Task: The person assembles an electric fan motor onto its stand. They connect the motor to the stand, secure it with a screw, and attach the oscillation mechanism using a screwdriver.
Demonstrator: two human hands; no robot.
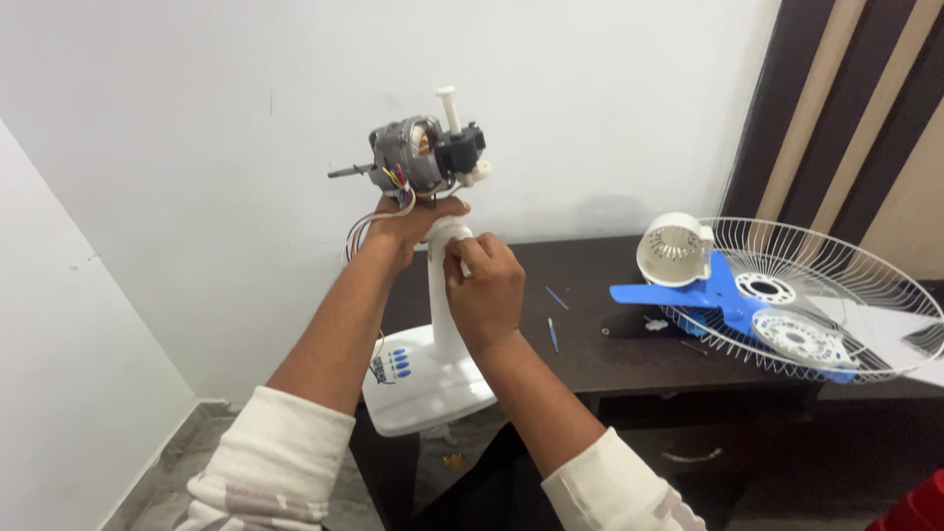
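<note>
Fan stripped down: left hand (411, 224) grips the neck (444, 295) under the bare motor (418, 155); right hand (484, 285) fingers closed on the neck joint, needing firm support.

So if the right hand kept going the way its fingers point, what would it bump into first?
The right hand points up and left, already touching the white fan neck. Just beyond is probably the left hand under the bare motor; depth is unclear.

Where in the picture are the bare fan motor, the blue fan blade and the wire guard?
fan motor (408, 155), head view, on its metal body.
blue fan blade (644, 293), head view, on its left vane.
wire guard (846, 258), head view, on its upper wires.
</note>
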